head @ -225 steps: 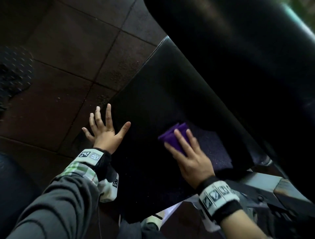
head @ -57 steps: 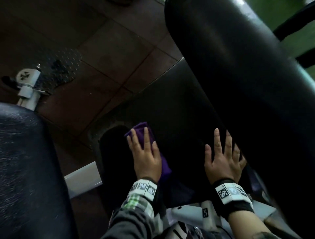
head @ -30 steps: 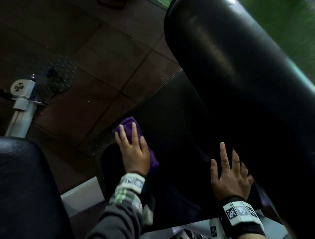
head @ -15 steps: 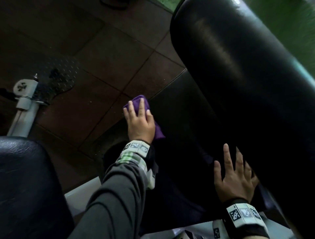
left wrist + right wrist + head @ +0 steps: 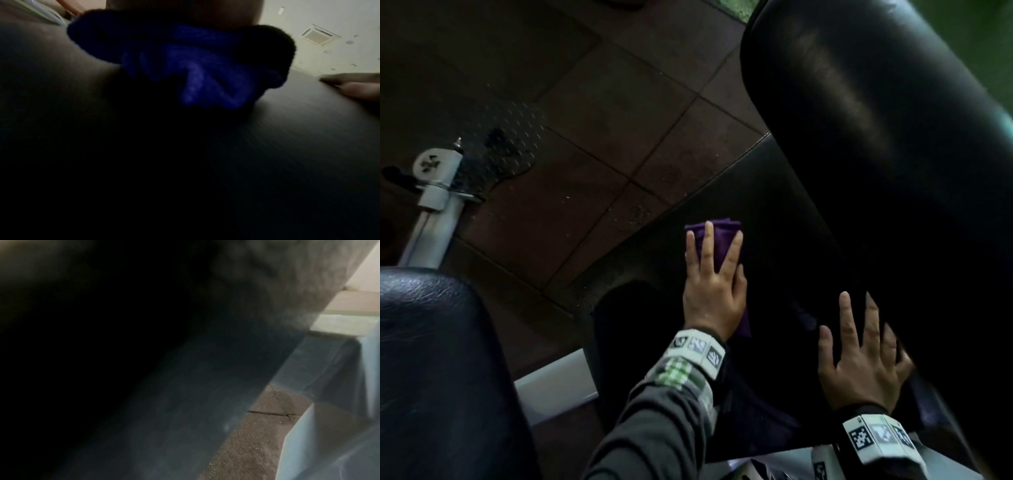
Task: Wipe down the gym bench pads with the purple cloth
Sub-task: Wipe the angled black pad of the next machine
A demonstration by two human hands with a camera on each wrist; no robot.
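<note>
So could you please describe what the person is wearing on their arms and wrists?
The left arm wears a long grey sleeve with a green-and-white checked cuff. Each wrist carries a white band printed with square black-and-white markers. The right forearm shows a black cuff, no sleeve.

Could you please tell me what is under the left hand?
The purple cloth, pressed flat on the black pad by the left hand. Its middle is covered.

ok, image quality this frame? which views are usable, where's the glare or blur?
Head view: dim but usable; the left hand on the purple cloth is sharp, and there's a glare streak on the upper pad. Left wrist view: mostly black, cloth blurred. Right wrist view: dark, hazy and out of focus, right hand not visible.
</note>
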